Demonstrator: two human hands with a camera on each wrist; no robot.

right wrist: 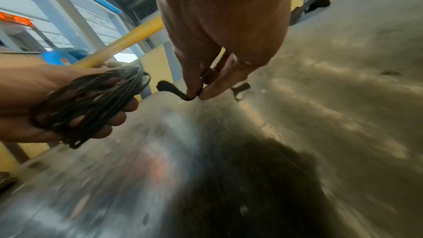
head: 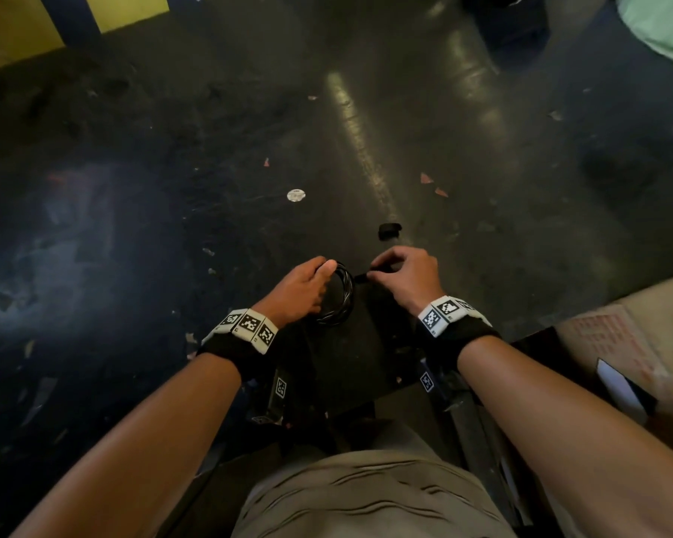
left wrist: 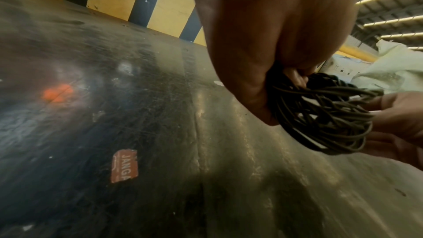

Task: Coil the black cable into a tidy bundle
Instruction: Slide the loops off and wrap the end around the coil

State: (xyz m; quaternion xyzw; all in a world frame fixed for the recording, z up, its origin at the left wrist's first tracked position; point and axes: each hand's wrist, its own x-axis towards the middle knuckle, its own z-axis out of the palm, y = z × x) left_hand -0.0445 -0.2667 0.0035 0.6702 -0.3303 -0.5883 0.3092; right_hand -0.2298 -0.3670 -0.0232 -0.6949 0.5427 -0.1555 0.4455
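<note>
Left hand (head: 302,291): centre frame, arm stretched forward, fingers curled through the coil (head: 340,295), grip clamped on it.
Right hand (head: 403,275): just right of the coil, thumb and forefinger pinching a short black strap (right wrist: 170,90).
Floor (head: 171,188): dark, scuffed, below both hands.

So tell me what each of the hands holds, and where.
The left hand grips the coiled black cable round one side of its loops. The right hand pinches a short black strap at one end.

Two hands: the left hand (head: 302,289) and the right hand (head: 405,275). One coiled black cable (head: 340,295), one short black strap (right wrist: 174,90), two marker wristbands.
</note>
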